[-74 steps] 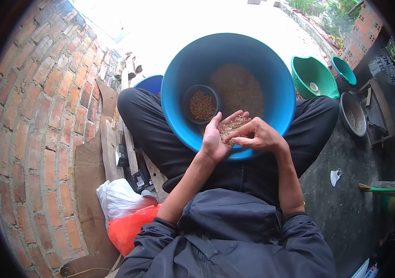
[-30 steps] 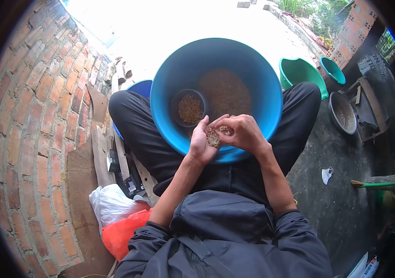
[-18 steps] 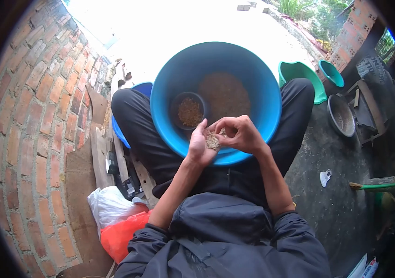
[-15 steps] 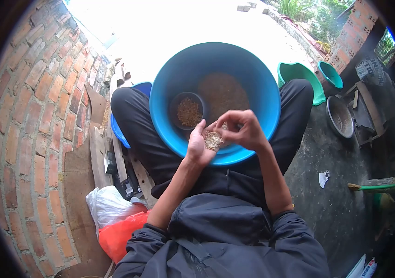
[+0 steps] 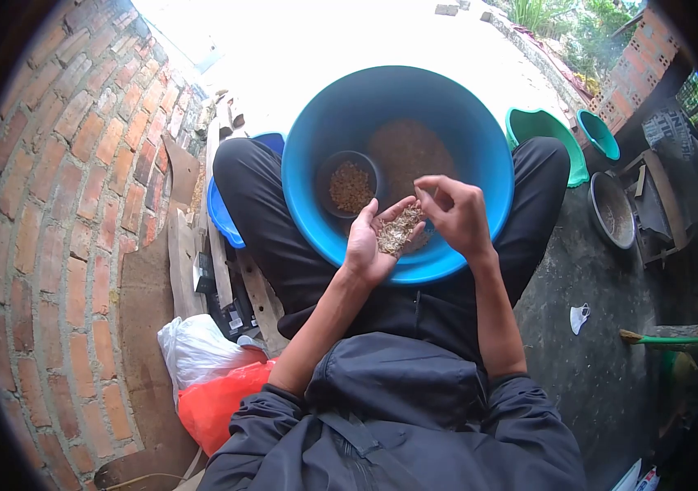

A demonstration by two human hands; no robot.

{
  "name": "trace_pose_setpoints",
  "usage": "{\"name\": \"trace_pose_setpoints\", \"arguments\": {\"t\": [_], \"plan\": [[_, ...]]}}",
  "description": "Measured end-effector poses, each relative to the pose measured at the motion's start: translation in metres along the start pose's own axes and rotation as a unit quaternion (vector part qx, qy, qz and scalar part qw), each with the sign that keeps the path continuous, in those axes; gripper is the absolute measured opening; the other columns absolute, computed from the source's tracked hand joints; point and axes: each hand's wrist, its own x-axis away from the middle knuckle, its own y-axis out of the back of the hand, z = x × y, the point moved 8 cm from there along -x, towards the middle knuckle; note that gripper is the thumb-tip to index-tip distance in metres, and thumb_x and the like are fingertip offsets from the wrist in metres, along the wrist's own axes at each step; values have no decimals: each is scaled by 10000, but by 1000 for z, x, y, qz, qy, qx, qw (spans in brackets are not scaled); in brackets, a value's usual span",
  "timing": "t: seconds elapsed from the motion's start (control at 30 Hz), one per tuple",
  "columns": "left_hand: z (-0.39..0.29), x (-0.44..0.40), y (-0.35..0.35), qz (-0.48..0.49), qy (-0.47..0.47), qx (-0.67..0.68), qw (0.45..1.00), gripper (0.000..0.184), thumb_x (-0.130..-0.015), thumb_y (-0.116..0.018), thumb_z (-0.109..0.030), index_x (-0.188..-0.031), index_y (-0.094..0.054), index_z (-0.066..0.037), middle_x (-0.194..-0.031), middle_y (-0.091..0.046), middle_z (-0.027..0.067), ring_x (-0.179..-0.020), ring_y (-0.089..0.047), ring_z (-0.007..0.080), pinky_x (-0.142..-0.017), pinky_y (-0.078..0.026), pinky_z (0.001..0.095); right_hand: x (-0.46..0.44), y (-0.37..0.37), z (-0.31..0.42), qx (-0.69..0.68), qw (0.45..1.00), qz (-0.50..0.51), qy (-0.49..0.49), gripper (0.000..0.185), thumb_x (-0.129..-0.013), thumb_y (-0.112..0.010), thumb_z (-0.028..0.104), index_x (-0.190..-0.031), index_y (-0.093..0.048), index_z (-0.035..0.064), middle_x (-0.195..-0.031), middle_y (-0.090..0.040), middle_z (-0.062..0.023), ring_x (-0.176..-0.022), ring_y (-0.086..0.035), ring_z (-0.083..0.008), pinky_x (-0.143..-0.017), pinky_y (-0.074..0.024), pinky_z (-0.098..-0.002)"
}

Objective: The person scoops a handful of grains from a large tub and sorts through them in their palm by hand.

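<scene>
My left hand is cupped palm up over the near side of a big blue tub. A heap of pale, dry, husk-like flakes lies across its palm and fingers. Just to the right, my right hand is raised with thumb and forefinger pinched together. Whatever sits in that pinch is too small to make out. Inside the tub, beyond the left hand, stands a small dark bowl with golden-brown kernels. Brown, fine-looking material covers part of the tub's bottom.
The tub rests between my legs. Green basins and a metal bowl stand on the right. A brick wall, wooden planks, a white bag and a red bag are on the left.
My right hand has lifted off the left palm and moved slightly right, still pinched. The left palm has opened out, showing more of the flakes. The whole view has shifted a little.
</scene>
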Motion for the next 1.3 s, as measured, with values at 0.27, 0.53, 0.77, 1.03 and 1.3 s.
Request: {"name": "trace_pose_setpoints", "arguments": {"t": [0.27,0.53,0.77,1.03,1.3], "plan": [[-5,5,-10,22,-9,-2,1000,663,-1040,-180,-450,-1367,-434,68,-1399,-484,210,-1274,-494,310,-1091,-399,431,17,-24,20,-43,981,161,94,252,-686,-748,67,-932,-697,88,-554,-447,-22,-468,-417,-94,-478,-363,-268],[-2,2,-2,8,4,-15,1000,659,-1041,-190,-453,-1349,-459,64,-1342,-531,206,-1233,-527,319,-1077,-410,430,13,-18,4,-30,992,108,52,227,-706,-763,141,-910,-680,84,-537,-430,-39,-476,-492,-140,-486,-390,-305],[-2,0,4,19,8,-13,1000,644,-1043,-197,-444,-1341,-474,55,-1289,-566,204,-1195,-554,329,-1057,-429,435,14,-17,2,-1,988,147,57,229,-715,-783,170,-892,-673,74,-539,-426,-37,-482,-470,-134,-488,-382,-306],[2,-1,-5,40,20,-16,999,626,-1046,-195,-414,-1350,-463,64,-1289,-576,199,-1195,-567,287,-1070,-426,400,9,-11,-6,68,990,127,-6,230,-765,-768,256,-914,-685,102,-635,-630,-82,-586,-641,-222,-570,-491,-330],[0,2,-14,47,20,31,998,683,-1035,-229,-471,-1356,-435,97,-1340,-538,227,-1234,-540,298,-1101,-395,410,8,-4,-11,52,996,71,-28,199,-811,-732,238,-931,-683,87,-570,-553,-64,-534,-594,-198,-531,-452,-339]]}}
